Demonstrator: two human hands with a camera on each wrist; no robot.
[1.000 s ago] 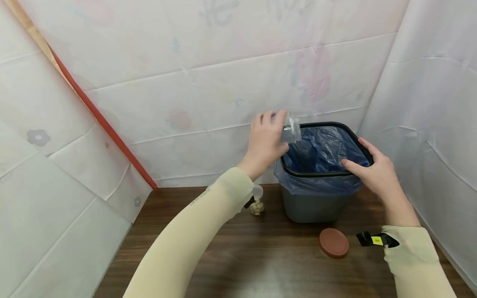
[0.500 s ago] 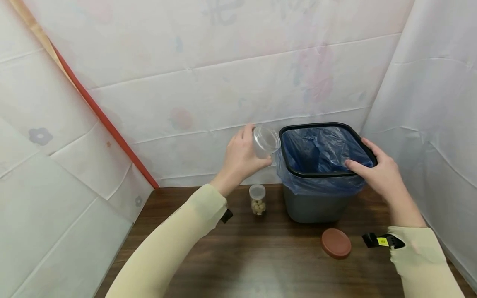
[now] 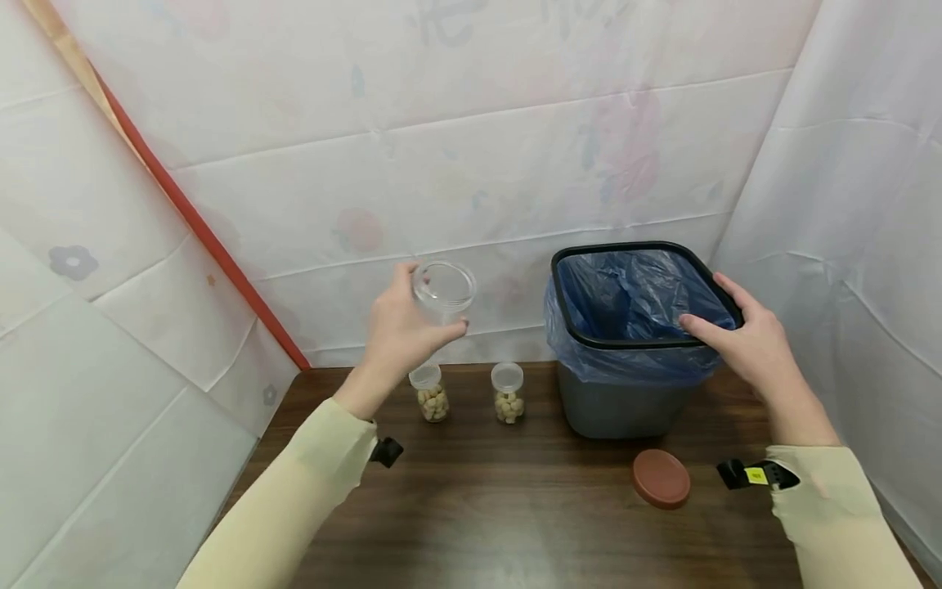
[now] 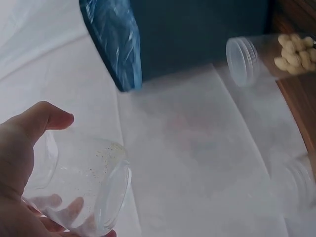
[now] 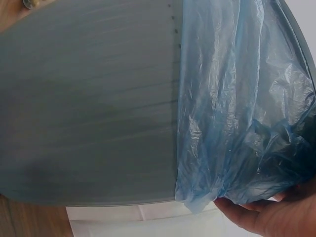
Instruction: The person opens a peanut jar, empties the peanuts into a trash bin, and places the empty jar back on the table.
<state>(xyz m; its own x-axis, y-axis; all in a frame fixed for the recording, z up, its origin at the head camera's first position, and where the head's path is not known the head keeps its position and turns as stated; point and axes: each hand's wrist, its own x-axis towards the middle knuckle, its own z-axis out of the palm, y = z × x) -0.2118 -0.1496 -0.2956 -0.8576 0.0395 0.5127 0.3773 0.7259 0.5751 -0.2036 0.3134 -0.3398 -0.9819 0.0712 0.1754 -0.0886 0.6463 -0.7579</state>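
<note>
Clear jar [image 3: 445, 291] in grip of left hand [image 3: 400, 325]

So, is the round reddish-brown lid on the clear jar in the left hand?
No, the lid lies on the brown wooden table, apart from the open jar.

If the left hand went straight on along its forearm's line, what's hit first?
Likely the white patterned sheet behind the clear jar; the bin sits off to the right of that line. Depth is unclear.
</note>
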